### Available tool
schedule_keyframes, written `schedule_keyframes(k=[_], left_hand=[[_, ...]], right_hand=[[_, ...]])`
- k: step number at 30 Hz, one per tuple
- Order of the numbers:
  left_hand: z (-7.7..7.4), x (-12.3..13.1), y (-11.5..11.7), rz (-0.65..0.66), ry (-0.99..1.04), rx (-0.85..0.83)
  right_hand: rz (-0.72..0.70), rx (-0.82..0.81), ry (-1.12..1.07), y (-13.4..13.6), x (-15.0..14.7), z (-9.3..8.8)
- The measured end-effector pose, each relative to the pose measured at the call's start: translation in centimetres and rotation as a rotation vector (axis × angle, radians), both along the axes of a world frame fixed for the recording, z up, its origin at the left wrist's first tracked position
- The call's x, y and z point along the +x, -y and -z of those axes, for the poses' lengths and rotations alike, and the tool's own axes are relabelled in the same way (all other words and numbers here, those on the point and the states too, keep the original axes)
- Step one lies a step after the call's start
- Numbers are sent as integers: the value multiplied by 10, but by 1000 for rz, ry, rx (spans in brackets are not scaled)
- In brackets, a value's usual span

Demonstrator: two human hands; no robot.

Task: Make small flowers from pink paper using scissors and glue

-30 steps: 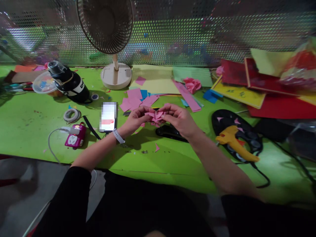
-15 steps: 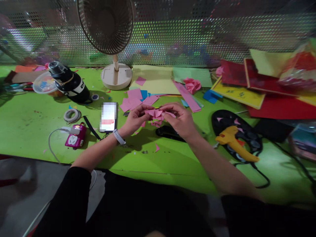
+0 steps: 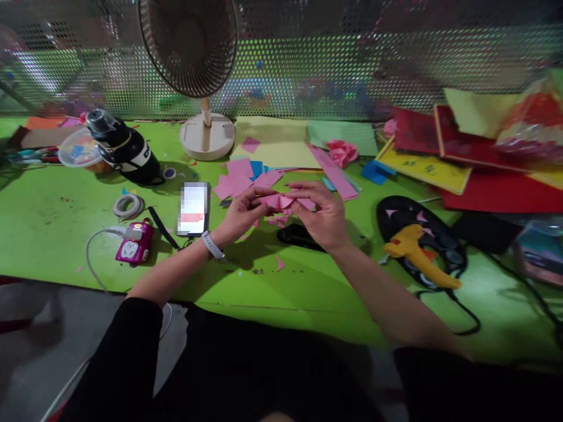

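Observation:
Between my two hands is a folded piece of pink paper (image 3: 280,202), raised a little above the green table. My left hand (image 3: 243,212) pinches its left side between thumb and fingers. On the other side my right hand (image 3: 323,215) grips the paper with thumb and bent fingers. Small pink scraps (image 3: 278,220) lie just below the held paper. A black stapler-like object (image 3: 299,235) rests under my right hand, partly covered by it. Flat pink paper squares (image 3: 240,177) are spread just beyond my left hand.
Left of my hands lie a phone (image 3: 193,208), a tape roll (image 3: 128,206) and a purple power socket (image 3: 135,242). A black bottle (image 3: 127,149) and a fan (image 3: 206,136) stand behind. At right, a yellow glue gun (image 3: 420,255) lies on a black tray-like object (image 3: 396,211).
The pink paper has turned slightly in my fingers and looks flatter. My right fingers have shifted a little on it; the rest of the table looks the same.

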State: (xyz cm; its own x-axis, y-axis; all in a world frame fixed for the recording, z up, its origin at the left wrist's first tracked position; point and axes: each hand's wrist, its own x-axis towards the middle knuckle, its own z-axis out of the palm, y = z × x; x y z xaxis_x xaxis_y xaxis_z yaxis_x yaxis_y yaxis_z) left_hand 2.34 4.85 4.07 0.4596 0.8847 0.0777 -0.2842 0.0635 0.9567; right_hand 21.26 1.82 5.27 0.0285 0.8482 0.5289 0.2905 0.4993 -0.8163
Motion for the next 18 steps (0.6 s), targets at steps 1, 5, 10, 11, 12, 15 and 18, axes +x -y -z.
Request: schedule_keyframes(k=[1, 5, 10, 11, 12, 15, 18], left_hand=[[-1, 0, 0, 1, -3, -2], [-3, 0, 2, 35, -2, 39], [-4, -1, 2, 54, -11, 23], [-4, -1, 2, 57, -24, 17], [-5, -1, 3, 58, -35, 12], [-7, 1, 7, 26, -30, 2], [-11, 4, 14, -36, 3, 5]], right_hand=[[27, 55, 38, 1, -1, -2], [38, 143, 131, 3, -2, -6], [-85, 86, 126, 0, 2, -1], [-108, 73, 117, -1, 3, 0], [-123, 67, 109, -2, 3, 3], [-89, 96, 113, 0, -1, 9], [-21, 151, 128, 4, -8, 15]])
